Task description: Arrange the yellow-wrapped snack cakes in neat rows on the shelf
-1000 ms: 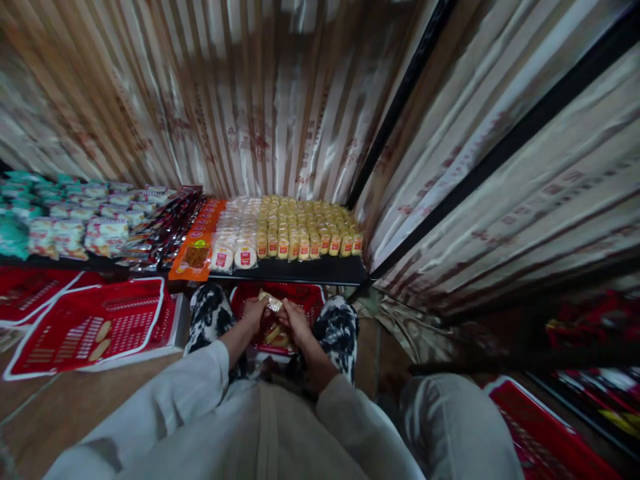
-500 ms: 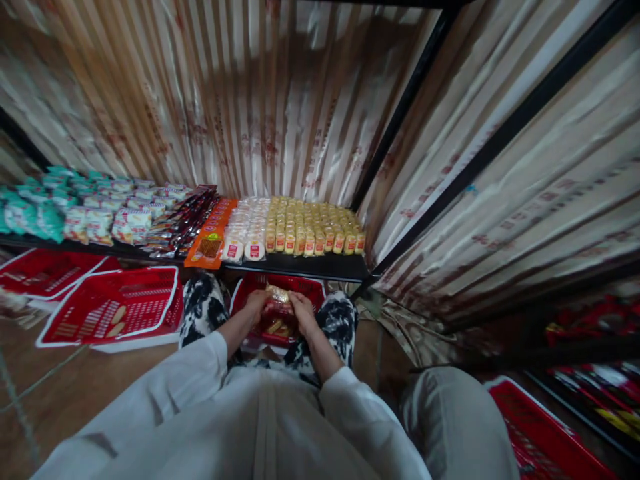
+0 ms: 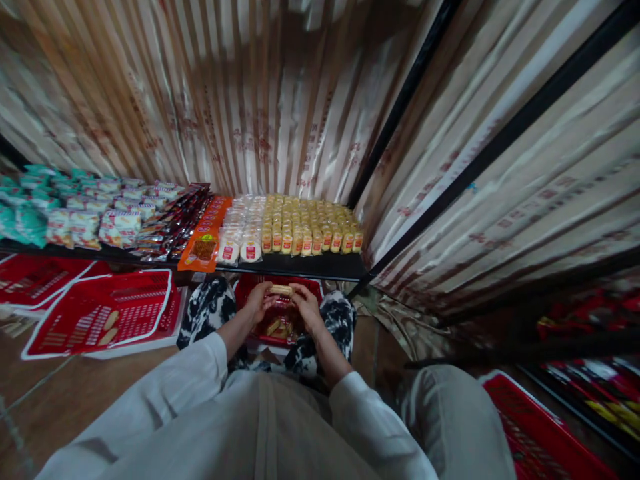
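Note:
My left hand [image 3: 258, 303] and my right hand [image 3: 306, 306] hold the two ends of a small yellowish wrapped snack pack [image 3: 281, 290], fingers pinched on it. They hover over a red plastic basket [image 3: 310, 288] that stands between my knees in black-and-white patterned trousers and holds several more such packs [image 3: 277, 327]. Just beyond the hands is the front edge of a low black shelf [image 3: 320, 267] with rows of yellow packs [image 3: 310, 227] and white round packs [image 3: 243, 233].
Further left on the shelf lie an orange pack [image 3: 203, 247], dark red packs [image 3: 173, 220] and teal and white bags [image 3: 75, 213]. Red baskets [image 3: 100, 313] lie on the brown floor at left, another [image 3: 530, 427] at lower right. Striped foil curtains hang behind the shelf.
The hands have lifted the pack slightly and turned it level between them. The view has shifted a little.

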{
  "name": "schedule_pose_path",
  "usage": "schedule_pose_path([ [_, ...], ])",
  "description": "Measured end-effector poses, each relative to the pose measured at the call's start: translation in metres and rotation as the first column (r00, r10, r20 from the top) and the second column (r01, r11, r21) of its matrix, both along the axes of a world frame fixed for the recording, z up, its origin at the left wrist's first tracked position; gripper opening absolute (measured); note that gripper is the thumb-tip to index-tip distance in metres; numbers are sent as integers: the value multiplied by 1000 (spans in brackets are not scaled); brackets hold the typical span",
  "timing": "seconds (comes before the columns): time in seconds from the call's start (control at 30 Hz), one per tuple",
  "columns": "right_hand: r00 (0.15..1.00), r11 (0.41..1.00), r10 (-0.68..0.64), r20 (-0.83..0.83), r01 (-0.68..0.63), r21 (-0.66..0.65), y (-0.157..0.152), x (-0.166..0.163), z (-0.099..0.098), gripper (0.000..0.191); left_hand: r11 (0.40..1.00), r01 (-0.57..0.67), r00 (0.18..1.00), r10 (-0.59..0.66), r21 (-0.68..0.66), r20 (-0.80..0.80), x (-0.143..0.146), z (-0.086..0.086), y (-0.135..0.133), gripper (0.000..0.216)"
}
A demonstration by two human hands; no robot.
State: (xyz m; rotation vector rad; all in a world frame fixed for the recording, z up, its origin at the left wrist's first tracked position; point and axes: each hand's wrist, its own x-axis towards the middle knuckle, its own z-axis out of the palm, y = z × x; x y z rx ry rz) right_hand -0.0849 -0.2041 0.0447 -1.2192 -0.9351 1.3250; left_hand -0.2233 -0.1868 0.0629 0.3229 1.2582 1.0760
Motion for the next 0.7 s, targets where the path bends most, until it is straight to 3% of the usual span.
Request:
schedule_pose_path([
  [0.13, 1000, 998, -28, 5, 28, 50, 10, 6, 2, 28, 999, -26, 1000, 27, 23, -10, 8, 3, 8, 10],
  [0.3, 975, 987, -159, -155, 162, 2, 23, 13, 2, 48, 998, -31, 999, 32, 56, -3, 23, 6, 20, 27],
  [0.43, 932, 963, -268, -246, 255, -83, 29, 19, 4, 57, 997, -10, 999, 7, 75, 32, 40, 9, 29, 25],
  [0.7, 937, 953, -299, -180, 286, -95, 32, 37, 16, 64, 984, 98, 995, -98, 152, -4, 79, -3, 35, 25],
])
